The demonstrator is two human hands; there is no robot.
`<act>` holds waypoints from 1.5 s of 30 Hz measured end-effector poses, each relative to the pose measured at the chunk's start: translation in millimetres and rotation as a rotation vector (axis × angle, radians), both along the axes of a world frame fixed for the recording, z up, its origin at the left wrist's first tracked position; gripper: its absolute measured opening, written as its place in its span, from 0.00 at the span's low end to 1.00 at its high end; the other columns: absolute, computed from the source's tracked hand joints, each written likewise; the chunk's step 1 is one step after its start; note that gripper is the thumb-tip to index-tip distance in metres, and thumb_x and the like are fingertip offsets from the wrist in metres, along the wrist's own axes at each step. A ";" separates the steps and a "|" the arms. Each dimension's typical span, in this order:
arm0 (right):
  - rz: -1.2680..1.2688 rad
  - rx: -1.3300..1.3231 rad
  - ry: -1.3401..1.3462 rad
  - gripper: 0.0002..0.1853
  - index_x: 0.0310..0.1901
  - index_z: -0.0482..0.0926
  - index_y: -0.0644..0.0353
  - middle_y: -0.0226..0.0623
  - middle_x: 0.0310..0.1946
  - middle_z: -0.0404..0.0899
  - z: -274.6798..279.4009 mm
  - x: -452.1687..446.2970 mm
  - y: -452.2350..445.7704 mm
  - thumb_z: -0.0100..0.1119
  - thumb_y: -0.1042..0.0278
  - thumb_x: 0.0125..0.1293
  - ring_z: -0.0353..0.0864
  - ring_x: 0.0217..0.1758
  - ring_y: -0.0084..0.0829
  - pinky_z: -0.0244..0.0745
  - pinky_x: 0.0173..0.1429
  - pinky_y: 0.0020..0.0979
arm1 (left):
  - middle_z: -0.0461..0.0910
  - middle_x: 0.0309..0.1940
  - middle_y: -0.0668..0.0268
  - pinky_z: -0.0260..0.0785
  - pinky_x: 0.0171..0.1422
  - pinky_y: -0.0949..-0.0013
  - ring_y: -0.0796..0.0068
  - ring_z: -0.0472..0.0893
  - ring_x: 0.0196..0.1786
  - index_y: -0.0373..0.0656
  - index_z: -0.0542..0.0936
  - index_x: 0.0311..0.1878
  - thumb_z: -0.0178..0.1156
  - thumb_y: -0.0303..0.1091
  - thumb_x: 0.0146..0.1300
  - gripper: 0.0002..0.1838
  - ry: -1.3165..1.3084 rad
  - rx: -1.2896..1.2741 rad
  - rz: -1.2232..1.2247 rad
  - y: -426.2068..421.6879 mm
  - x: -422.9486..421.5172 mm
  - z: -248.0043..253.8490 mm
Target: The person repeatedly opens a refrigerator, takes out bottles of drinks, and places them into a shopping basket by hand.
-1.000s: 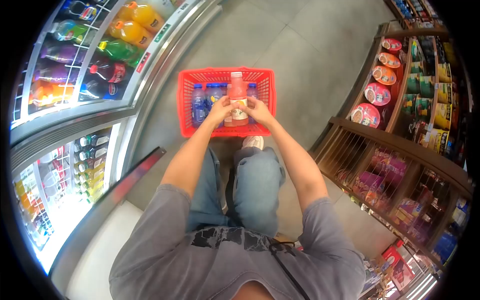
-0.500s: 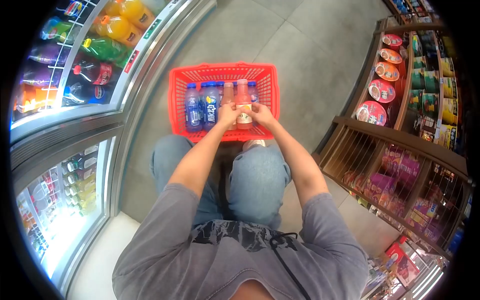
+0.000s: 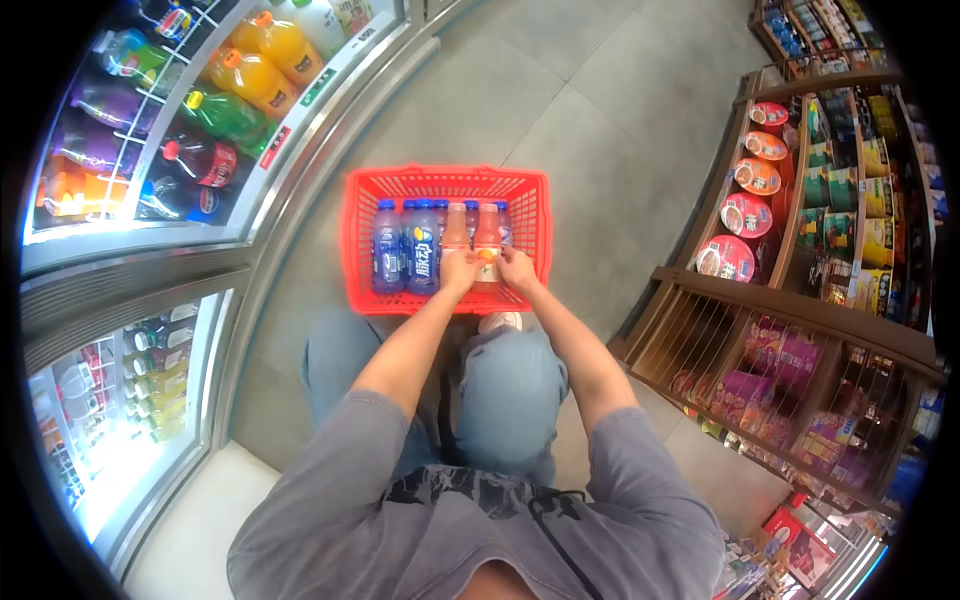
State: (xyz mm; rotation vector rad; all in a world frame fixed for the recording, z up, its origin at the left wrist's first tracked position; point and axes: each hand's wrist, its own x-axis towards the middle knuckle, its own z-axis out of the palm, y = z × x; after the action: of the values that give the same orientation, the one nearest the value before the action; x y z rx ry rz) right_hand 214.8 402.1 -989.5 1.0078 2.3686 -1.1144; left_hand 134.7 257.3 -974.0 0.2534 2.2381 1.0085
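Note:
A red plastic basket (image 3: 450,176) sits on the floor before my knees. Standing in it are two pink drink bottles: the right one (image 3: 487,233) is between my hands, and the left one (image 3: 456,230) is close beside it. My left hand (image 3: 460,271) has its fingertips closed on the right bottle's left side and partly covers the left bottle. From the other side, the fingers of my right hand (image 3: 516,269) pinch the same bottle at its label. Several blue-capped bottles (image 3: 423,250) stand upright to the left and behind.
Lit drink coolers (image 3: 240,272) with glass doors line the left side. On the right, wooden shelves (image 3: 790,308) carry cup noodles (image 3: 746,214) and purple packets (image 3: 770,350). Grey tiled floor (image 3: 590,130) runs between them. My bent knee (image 3: 512,390) is just in front of the basket.
The pink bottle between my hands has come down slightly, its cap now level with the neighbouring pink bottle's. The view has shifted, so the basket appears lower in it.

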 end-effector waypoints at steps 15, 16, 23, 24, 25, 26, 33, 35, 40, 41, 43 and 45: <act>-0.597 -0.713 0.569 0.25 0.63 0.71 0.73 0.45 0.54 0.80 396.0 -29.7 -77.9 0.60 0.64 0.72 0.82 0.55 0.32 0.80 0.58 0.30 | 0.79 0.57 0.55 0.67 0.67 0.69 0.70 0.77 0.61 0.35 0.73 0.65 0.65 0.40 0.67 0.28 -0.295 0.608 0.470 -71.2 -41.9 388.9; -0.562 -0.728 0.584 0.25 0.63 0.71 0.73 0.45 0.54 0.80 433.8 -40.5 -82.4 0.60 0.64 0.72 0.82 0.55 0.32 0.80 0.58 0.30 | 0.79 0.57 0.56 0.67 0.67 0.69 0.70 0.77 0.60 0.35 0.73 0.64 0.65 0.40 0.67 0.28 -0.260 0.645 0.475 -76.7 -49.6 425.0; -0.219 -0.795 0.727 0.28 0.66 0.68 0.71 0.48 0.59 0.77 736.9 -130.7 -146.4 0.59 0.60 0.72 0.79 0.61 0.36 0.77 0.62 0.36 | 0.81 0.53 0.60 0.69 0.63 0.71 0.73 0.79 0.56 0.35 0.75 0.60 0.61 0.36 0.70 0.20 0.161 0.792 0.569 -143.6 -123.1 726.7; -0.190 -0.841 0.775 0.26 0.65 0.70 0.70 0.47 0.57 0.78 766.8 -144.3 -163.2 0.59 0.62 0.72 0.79 0.58 0.33 0.77 0.61 0.34 | 0.81 0.52 0.62 0.70 0.61 0.71 0.75 0.79 0.54 0.35 0.76 0.59 0.60 0.36 0.71 0.19 0.219 0.844 0.608 -159.2 -131.1 763.4; -0.163 -0.890 0.817 0.24 0.64 0.71 0.69 0.45 0.55 0.79 796.4 -154.6 -181.8 0.59 0.63 0.72 0.80 0.56 0.31 0.77 0.60 0.32 | 0.81 0.50 0.63 0.70 0.59 0.72 0.76 0.80 0.53 0.35 0.76 0.58 0.60 0.36 0.71 0.18 0.273 0.893 0.647 -177.1 -135.6 799.1; -0.076 -0.922 0.845 0.24 0.64 0.71 0.68 0.46 0.56 0.79 830.0 -163.7 -200.8 0.58 0.63 0.73 0.80 0.57 0.33 0.76 0.61 0.33 | 0.84 0.46 0.63 0.72 0.56 0.73 0.78 0.81 0.48 0.35 0.79 0.54 0.64 0.37 0.68 0.17 0.343 0.920 0.709 -195.8 -137.3 833.0; 0.300 -1.037 0.994 0.25 0.64 0.71 0.69 0.49 0.57 0.78 1007.7 -210.5 -331.6 0.58 0.61 0.73 0.79 0.61 0.38 0.77 0.63 0.36 | 0.83 0.38 0.63 0.74 0.45 0.74 0.78 0.81 0.38 0.37 0.79 0.49 0.66 0.35 0.65 0.14 0.904 0.761 0.964 -327.4 -131.4 999.4; 0.357 -1.114 1.021 0.25 0.63 0.72 0.70 0.46 0.55 0.80 1039.0 -213.9 -360.8 0.61 0.62 0.71 0.80 0.58 0.33 0.76 0.61 0.31 | 0.81 0.35 0.63 0.73 0.46 0.74 0.75 0.80 0.37 0.38 0.77 0.51 0.67 0.34 0.64 0.16 1.027 0.730 1.055 -356.0 -128.7 1020.0; 0.485 -1.235 0.995 0.25 0.62 0.72 0.73 0.46 0.54 0.80 1079.1 -226.4 -404.4 0.61 0.63 0.71 0.81 0.56 0.33 0.79 0.58 0.31 | 0.81 0.39 0.63 0.70 0.50 0.70 0.75 0.78 0.41 0.37 0.77 0.50 0.66 0.41 0.64 0.19 0.817 0.390 1.195 -391.5 -139.6 1023.1; 0.505 -1.240 0.991 0.25 0.62 0.72 0.73 0.46 0.54 0.80 1077.9 -225.8 -406.4 0.61 0.63 0.71 0.81 0.56 0.33 0.79 0.58 0.31 | 0.81 0.39 0.63 0.70 0.50 0.70 0.75 0.78 0.41 0.37 0.77 0.50 0.66 0.41 0.64 0.19 0.827 0.392 1.212 -393.4 -136.9 1021.8; 0.512 -1.263 0.933 0.25 0.62 0.72 0.73 0.47 0.55 0.80 1078.1 -228.1 -407.6 0.61 0.62 0.71 0.81 0.56 0.34 0.79 0.59 0.31 | 0.84 0.40 0.60 0.72 0.50 0.67 0.69 0.82 0.43 0.39 0.79 0.47 0.68 0.43 0.61 0.19 0.583 0.450 0.950 -399.9 -141.5 1015.2; 0.561 -1.250 0.932 0.25 0.62 0.72 0.73 0.46 0.55 0.79 1075.5 -227.5 -401.1 0.61 0.62 0.71 0.81 0.57 0.35 0.78 0.60 0.32 | 0.84 0.38 0.61 0.71 0.49 0.68 0.71 0.82 0.42 0.39 0.81 0.44 0.67 0.43 0.61 0.17 0.639 0.487 0.991 -397.0 -137.3 1014.1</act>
State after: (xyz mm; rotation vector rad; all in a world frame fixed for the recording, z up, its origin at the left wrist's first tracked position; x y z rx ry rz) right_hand -12.7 1.0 86.0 -0.6764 1.5197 -2.5157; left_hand -2.6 -139.7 40.1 -0.4585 2.6678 2.2562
